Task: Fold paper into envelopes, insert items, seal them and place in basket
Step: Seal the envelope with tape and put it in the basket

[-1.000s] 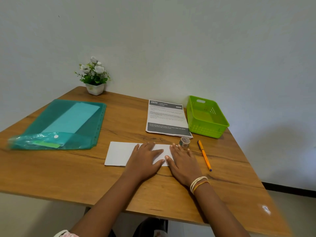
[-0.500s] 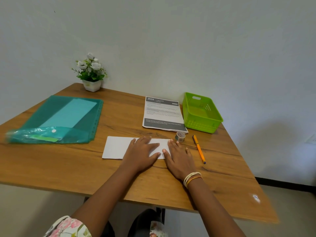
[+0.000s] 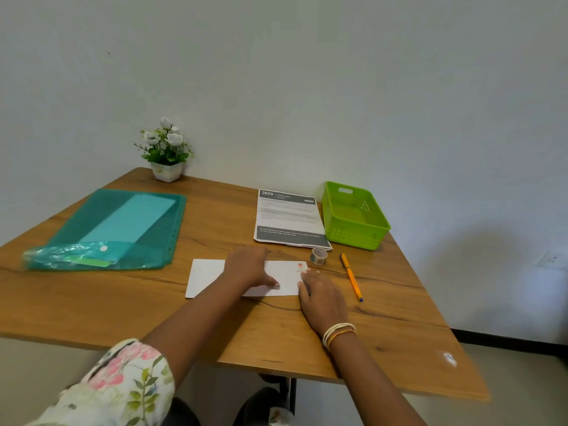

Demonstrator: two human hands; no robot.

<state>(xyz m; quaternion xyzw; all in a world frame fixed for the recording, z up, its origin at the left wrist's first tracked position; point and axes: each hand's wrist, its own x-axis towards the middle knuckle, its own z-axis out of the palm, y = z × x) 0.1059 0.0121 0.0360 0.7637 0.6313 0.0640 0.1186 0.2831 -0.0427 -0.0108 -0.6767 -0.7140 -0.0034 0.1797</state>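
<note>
A white folded paper envelope (image 3: 206, 276) lies flat on the wooden table (image 3: 123, 302), with a small sticker (image 3: 302, 266) at its right end. My left hand (image 3: 250, 269) presses flat on the middle of the envelope. My right hand (image 3: 321, 298) rests flat at the envelope's right edge, fingertips touching it beside the sticker. A roll of decorative tape (image 3: 318, 256) stands just beyond the right end. The green basket (image 3: 353, 238) sits at the back right, with nothing visible in it.
An orange pen (image 3: 351, 276) lies right of my right hand. A printed sheet (image 3: 289, 218) lies behind the envelope. A teal plastic folder (image 3: 110, 232) holding paper covers the left side. A small flower pot (image 3: 166, 170) stands at the back by the wall.
My hands have slid apart along the envelope, uncovering its right end and the sticker. The camera view has pulled back and tilted up slightly.
</note>
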